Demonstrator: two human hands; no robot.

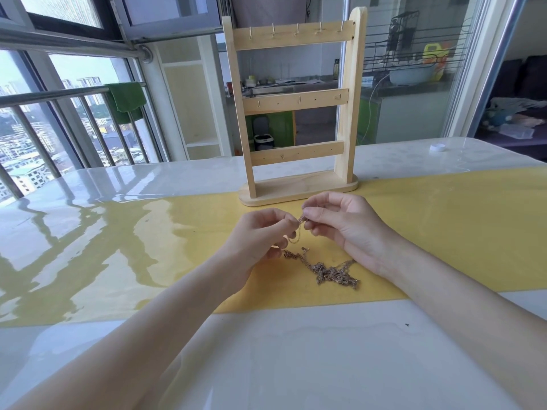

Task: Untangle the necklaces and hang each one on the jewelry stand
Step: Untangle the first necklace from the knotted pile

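Head view: tangled necklaces (328, 272) in a clump on the yellow mat (444, 232), one chain strand lifted up out of the pile to both hands. Left hand (260, 235) pinching the strand between thumb and fingertips, fingers curled. Right hand (340, 223) pinching the same strand just beside the left, fingertips nearly touching. Both hands held just above the mat, in front of the wooden jewelry stand (296, 113). Stand upright on the mat's far edge, three crossbars with small hooks, nothing hung on any. Glossy white table (296, 365) under the mat. Small white cap (437, 147) far right, well apart from the rest
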